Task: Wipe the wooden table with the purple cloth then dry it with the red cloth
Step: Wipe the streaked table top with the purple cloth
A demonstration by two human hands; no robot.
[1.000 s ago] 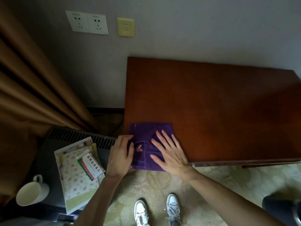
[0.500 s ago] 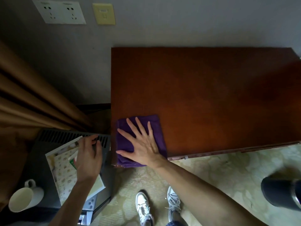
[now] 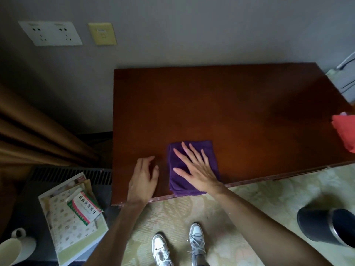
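Purple cloth [image 3: 194, 166], folded into a thick pad, lying flat on the wooden table [image 3: 240, 104] close to the near edge, at about 6 o'clock of the tabletop and a little left of centre. Long axis running near-to-far, from 6 toward 12 o'clock, with the near end reaching the table's front lip.

Right hand [image 3: 196, 167] pressed palm-down on top of the pad, all 5 fingers [image 3: 187, 150] spread and flat, tips aimed toward 11 o'clock. No pinch, no curl: plain downward pressure, nothing gripped. Cloth directly under the palm, so no reach needed.

Left hand [image 3: 143, 179] resting on bare wood just beside the cloth at its 9 o'clock, fingers loosely extended and slightly bent, holding nothing, apart from the fabric by a narrow gap. Probably only bracing.

Judged stage: early in the wiping, with nearly the whole top lying beyond the pad toward 12, 1, 2 and 3 o'clock. Next stroke likely a push away or a sweep to the right, broadside to the long axis for the widest swath. Right hand plainly the working one.

Red cloth [image 3: 344, 133] waiting at the table's right end, near 3 o'clock, well apart from both hands, partly cut off by the frame edge; drying not yet begun.

Outward: booklets and a medicine box [image 3: 84, 208] on a dark unit at 8 o'clock, a white mug [image 3: 13, 248] at the lower left corner, curtain [image 3: 38, 135] at 9 o'clock, wall sockets [image 3: 51, 33] at 11 o'clock.
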